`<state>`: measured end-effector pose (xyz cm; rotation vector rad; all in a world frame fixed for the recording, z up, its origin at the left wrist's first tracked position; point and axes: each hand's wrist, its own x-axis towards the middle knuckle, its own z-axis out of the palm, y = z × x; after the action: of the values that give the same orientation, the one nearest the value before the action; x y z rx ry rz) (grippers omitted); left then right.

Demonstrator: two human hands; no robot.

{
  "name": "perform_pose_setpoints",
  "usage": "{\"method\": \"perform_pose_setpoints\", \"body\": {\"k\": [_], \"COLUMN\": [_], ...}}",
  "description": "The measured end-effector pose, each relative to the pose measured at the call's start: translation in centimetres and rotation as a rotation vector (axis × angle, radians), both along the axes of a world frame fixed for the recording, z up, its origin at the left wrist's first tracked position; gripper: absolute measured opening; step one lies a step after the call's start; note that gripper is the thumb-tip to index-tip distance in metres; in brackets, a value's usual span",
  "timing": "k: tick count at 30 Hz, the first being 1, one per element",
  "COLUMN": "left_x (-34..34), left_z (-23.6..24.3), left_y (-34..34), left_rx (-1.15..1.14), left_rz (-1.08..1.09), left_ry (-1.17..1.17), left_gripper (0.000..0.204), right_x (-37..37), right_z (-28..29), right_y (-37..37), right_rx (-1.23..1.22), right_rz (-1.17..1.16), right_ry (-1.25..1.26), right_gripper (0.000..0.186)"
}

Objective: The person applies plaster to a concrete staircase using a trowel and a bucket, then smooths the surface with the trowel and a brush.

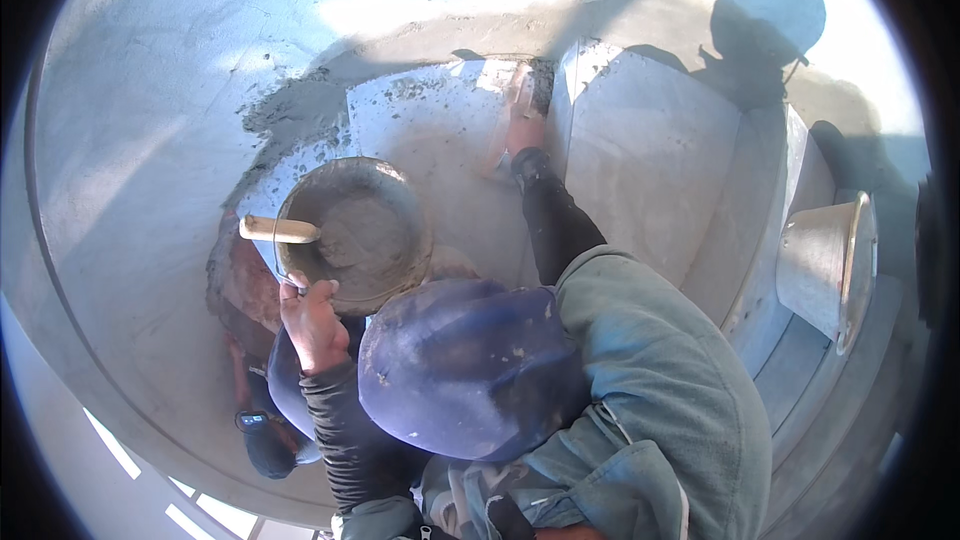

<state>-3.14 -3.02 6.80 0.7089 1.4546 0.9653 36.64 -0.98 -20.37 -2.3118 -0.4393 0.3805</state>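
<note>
Neither of my hands shows in the head view. Below me crouches a co-worker in a blue cap and grey-green jacket. One of the co-worker's hands grips the near rim of a round metal pan holding grey mortar. A trowel with a wooden handle rests in the pan, its handle sticking out to the left. The co-worker's other hand is stretched forward and presses a flat tool against fresh plaster at a corner of the concrete surface.
Wet mortar is smeared on the curved concrete wall at upper left. A second, empty metal pan lies tilted on a ledge at right. A reddish-brown lump sits left of the mortar pan. A standing person's shadow falls at top right.
</note>
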Motion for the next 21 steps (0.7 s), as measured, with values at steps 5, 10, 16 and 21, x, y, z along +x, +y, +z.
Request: {"method": "perform_pose_setpoints", "body": {"k": [5, 10, 16, 21], "left_x": [-0.8, 1.0, 0.7, 0.1], "left_z": [0.0, 0.7, 1.5, 0.5], "left_y": [0.1, 0.0, 0.2, 0.3], "left_rx": [0.067, 0.046, -0.039, 0.062], "left_rz": [-0.023, -0.032, -0.047, 0.021], "left_ry": [0.079, 0.026, 0.036, 0.022], "left_gripper": [0.031, 0.031, 0.030, 0.029], "right_x": [-2.9, -0.9, -2.8, -5.6], "right_z": [3.4, 2.9, 7.4, 13.7], "right_y": [1.2, 0.0, -0.5, -2.1], "right_rx": [0.053, -0.003, 0.030, 0.129], "right_rz": [-0.228, -0.240, -0.199, 0.052], "right_ry": [0.072, -0.119, -0.161, -0.340], "right_gripper": [0.048, 0.047, 0.048, 0.044]}}
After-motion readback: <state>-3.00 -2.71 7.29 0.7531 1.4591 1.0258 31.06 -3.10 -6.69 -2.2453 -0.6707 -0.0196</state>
